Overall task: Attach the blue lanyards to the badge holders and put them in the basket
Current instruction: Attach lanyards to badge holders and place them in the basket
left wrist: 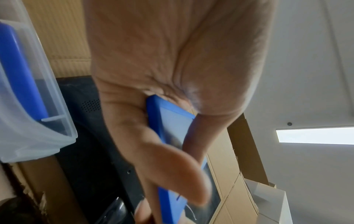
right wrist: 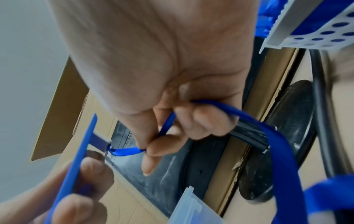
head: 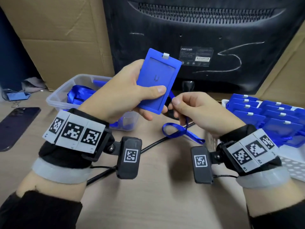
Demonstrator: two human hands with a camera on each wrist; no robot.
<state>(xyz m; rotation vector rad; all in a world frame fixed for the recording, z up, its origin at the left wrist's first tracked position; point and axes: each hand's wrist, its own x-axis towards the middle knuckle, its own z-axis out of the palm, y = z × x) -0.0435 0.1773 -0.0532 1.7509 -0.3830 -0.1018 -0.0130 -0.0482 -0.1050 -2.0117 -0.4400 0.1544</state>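
My left hand (head: 153,103) grips a blue badge holder (head: 156,80) by its lower end and holds it tilted above the desk, its white clip tab (head: 165,56) at the top. In the left wrist view the badge holder (left wrist: 172,125) lies between thumb and fingers. My right hand (head: 175,104) pinches a blue lanyard (head: 178,131), whose loop hangs down to the desk. In the right wrist view the lanyard (right wrist: 126,151) runs through the tab (right wrist: 101,141) of the holder, with my right hand (right wrist: 147,150) pinching it just beside the tab.
A clear plastic bin (head: 54,96) with several blue lanyards stands at the left. A white perforated basket (head: 293,166) with several blue badge holders (head: 272,116) is at the right. A monitor's back (head: 198,38) and cardboard stand behind; a phone (head: 16,124) and black cable (head: 155,144) lie on the desk.
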